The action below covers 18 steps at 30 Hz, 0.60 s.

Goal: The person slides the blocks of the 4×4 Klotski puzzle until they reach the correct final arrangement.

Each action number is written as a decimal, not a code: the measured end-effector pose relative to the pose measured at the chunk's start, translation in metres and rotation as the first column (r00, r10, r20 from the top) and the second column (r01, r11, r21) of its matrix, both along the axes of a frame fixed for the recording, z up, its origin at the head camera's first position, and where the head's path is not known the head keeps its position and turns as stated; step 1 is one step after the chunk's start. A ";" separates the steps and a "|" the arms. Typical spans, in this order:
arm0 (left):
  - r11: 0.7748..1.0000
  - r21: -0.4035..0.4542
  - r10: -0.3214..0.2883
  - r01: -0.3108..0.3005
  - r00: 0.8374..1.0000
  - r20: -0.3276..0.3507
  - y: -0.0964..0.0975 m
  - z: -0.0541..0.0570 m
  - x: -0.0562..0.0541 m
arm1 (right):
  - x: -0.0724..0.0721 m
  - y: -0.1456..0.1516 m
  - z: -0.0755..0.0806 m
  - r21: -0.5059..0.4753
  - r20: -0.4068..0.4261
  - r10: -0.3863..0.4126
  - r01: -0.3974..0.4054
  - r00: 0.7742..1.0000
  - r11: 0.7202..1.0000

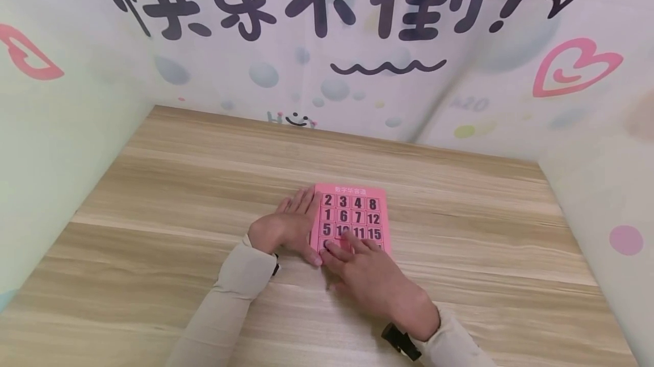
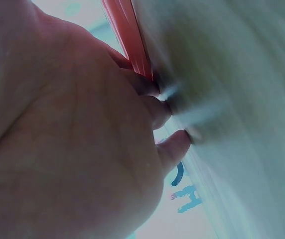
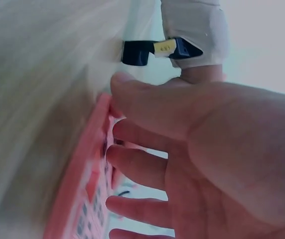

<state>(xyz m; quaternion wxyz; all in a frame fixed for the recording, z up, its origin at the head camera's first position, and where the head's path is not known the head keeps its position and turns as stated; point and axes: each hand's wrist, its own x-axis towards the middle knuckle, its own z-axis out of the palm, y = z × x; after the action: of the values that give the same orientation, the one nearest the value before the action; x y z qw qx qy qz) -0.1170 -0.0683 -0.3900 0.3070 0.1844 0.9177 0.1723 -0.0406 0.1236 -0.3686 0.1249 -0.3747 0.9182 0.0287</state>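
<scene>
A pink sliding number puzzle lies flat on the wooden table, its tiles printed with black numerals. The top row reads 2, 3, 4, 8, and the second 1, 6, 7, 12. Along the puzzle's left edge rests my left hand, fingers extended and thumb by the lower left corner. In the left wrist view its fingertips touch the table beside the pink frame. My right hand reaches over the lower rows, fingertips on or just above the tiles. Those fingers hide much of the bottom row.
The wooden table extends around the puzzle on all sides. A printed cloth backdrop with large black characters stands behind it, and pale walls close in the left and right sides. Black bands circle both wrists.
</scene>
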 end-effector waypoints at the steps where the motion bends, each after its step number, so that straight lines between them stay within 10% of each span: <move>1: 1.000 -0.001 -0.001 0.001 1.000 0.000 0.000 0.000 0.000 | 0.000 0.001 0.001 -0.011 -0.001 -0.007 0.007 1.000 1.000; 18: 1.000 0.020 0.006 -0.006 1.000 0.019 -0.001 0.001 0.000 | 0.000 0.035 0.015 0.078 0.072 -0.183 0.177 0.981 0.981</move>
<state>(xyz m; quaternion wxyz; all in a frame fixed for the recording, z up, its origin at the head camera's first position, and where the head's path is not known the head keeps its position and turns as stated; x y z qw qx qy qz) -0.1169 -0.0690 -0.3888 0.3132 0.1831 0.9135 0.1840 -0.0407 0.1584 -0.3534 0.1765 -0.2863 0.9411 0.0351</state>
